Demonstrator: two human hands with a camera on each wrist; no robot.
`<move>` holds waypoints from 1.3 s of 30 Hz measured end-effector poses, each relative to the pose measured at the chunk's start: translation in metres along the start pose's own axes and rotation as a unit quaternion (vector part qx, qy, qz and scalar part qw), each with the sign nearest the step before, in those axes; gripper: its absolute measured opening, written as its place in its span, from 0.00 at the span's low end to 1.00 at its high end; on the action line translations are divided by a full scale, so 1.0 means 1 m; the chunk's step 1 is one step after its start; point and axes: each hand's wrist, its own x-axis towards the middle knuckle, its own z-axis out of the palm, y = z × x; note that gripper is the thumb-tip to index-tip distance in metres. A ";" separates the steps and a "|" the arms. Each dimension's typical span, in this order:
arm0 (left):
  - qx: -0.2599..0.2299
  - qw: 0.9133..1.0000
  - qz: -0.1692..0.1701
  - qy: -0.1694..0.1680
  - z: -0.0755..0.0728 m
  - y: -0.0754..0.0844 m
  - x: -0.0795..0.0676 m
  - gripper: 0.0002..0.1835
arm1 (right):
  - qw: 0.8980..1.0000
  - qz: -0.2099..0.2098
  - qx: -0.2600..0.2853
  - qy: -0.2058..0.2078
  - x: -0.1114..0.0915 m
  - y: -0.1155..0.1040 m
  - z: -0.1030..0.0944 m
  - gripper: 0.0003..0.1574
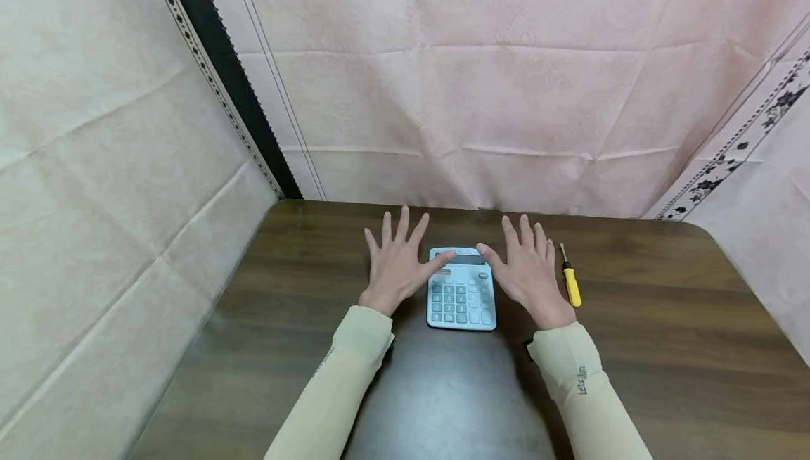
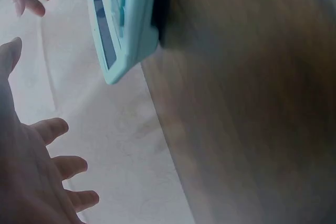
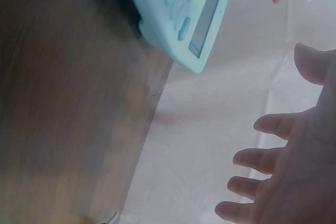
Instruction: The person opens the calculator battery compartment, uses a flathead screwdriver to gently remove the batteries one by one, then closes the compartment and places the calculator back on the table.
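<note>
A light blue calculator [image 1: 461, 290] lies on the wooden table between my two hands, its display at the far end. My left hand [image 1: 396, 263] is held to its left with fingers spread and the thumb reaching toward the display. On the other side, my right hand [image 1: 529, 270] is spread the same way, its thumb near the display's right end. In the left wrist view the calculator [image 2: 126, 24] stands apart from the left fingers. The right wrist view shows the calculator [image 3: 181, 17] likewise apart from the right fingers. Neither hand holds anything.
A screwdriver [image 1: 571, 284] with a yellow handle lies just right of my right hand, its shaft pointing away. The dark wooden table [image 1: 304, 291] ends at a pale patterned cloth [image 1: 506, 94] behind it. More cloth [image 1: 114, 200] hangs along the left side.
</note>
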 end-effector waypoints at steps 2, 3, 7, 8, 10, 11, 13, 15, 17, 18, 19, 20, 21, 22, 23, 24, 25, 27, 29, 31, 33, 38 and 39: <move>-0.012 1.000 -0.005 0.003 0.001 0.001 -0.003 0.54 | 1.000 0.003 0.005 -0.001 -0.001 -0.001 0.000 0.57; -0.018 1.000 -0.008 0.004 0.002 0.001 -0.004 0.54 | 1.000 0.006 0.008 -0.004 -0.002 -0.002 0.000 0.56; -0.038 0.999 -0.021 0.007 0.005 0.002 -0.010 0.54 | 1.000 0.018 0.020 -0.014 -0.004 -0.002 0.001 0.56; -0.045 0.999 -0.024 0.008 0.005 0.002 -0.012 0.54 | 0.999 0.022 0.024 -0.017 -0.005 -0.002 0.001 0.56; -0.055 0.998 -0.028 0.011 0.007 0.003 -0.014 0.54 | 0.999 0.031 0.034 -0.023 -0.006 -0.001 0.001 0.56; -0.061 0.998 -0.031 0.012 0.008 0.003 -0.015 0.54 | 0.998 0.036 0.040 -0.026 -0.007 0.000 0.001 0.56; -0.078 0.996 -0.037 0.014 0.009 0.004 -0.017 0.53 | 0.997 0.046 0.054 -0.033 -0.008 0.001 0.001 0.57; -0.097 0.994 -0.046 0.017 0.010 0.004 -0.019 0.52 | 0.995 0.054 0.068 -0.040 -0.010 0.000 0.000 0.57; -0.119 0.991 -0.055 0.017 0.010 0.004 -0.021 0.52 | 0.994 0.060 0.080 -0.045 -0.010 -0.001 0.000 0.57; -0.130 0.990 -0.059 0.016 0.009 0.005 -0.022 0.51 | 0.993 0.063 0.086 -0.047 -0.011 -0.001 0.000 0.56; -0.141 0.988 -0.062 0.016 0.010 0.005 -0.023 0.51 | 0.992 0.067 0.090 -0.049 -0.010 -0.001 0.000 0.56; -0.153 0.986 -0.065 0.016 0.010 0.006 -0.023 0.50 | 0.991 0.072 0.096 -0.052 -0.010 -0.001 -0.001 0.55; -0.164 0.984 -0.067 0.015 0.010 0.006 -0.024 0.50 | 0.990 0.076 0.103 -0.054 -0.010 -0.001 -0.001 0.55; -0.174 0.982 -0.068 0.016 0.010 0.007 -0.024 0.49 | 0.989 0.081 0.111 -0.056 -0.009 -0.001 -0.001 0.54; -0.184 0.980 -0.071 0.014 0.011 0.007 -0.025 0.49 | 0.987 0.085 0.119 -0.060 -0.009 -0.001 -0.002 0.54; -0.193 0.978 -0.073 0.013 0.011 0.008 -0.025 0.48 | 0.986 0.090 0.128 -0.064 -0.008 -0.001 -0.002 0.53; -0.204 0.976 -0.074 0.012 0.012 0.009 -0.025 0.48 | 0.984 0.093 0.137 -0.069 -0.008 -0.001 -0.003 0.53; -0.222 0.972 -0.080 0.005 0.012 0.012 -0.026 0.47 | 0.980 0.100 0.152 -0.077 -0.008 -0.001 -0.005 0.53; -0.242 0.966 -0.086 -0.003 0.012 0.016 -0.027 0.47 | 0.977 0.105 0.163 -0.084 -0.009 0.000 -0.006 0.52; -0.261 0.961 -0.094 -0.011 0.011 0.019 -0.027 0.46 | 0.975 0.112 0.172 -0.089 -0.009 0.001 -0.008 0.51; -0.278 0.955 -0.104 -0.019 0.011 0.020 -0.027 0.46 | 0.972 0.118 0.179 -0.096 -0.008 0.001 -0.008 0.51; -0.318 0.939 -0.126 -0.036 0.010 0.024 -0.029 0.45 | 0.966 0.130 0.191 -0.119 -0.008 0.003 -0.007 0.52; -0.326 0.936 -0.130 -0.039 0.010 0.024 -0.029 0.46 | 0.965 0.132 0.193 -0.123 -0.009 0.003 -0.006 0.52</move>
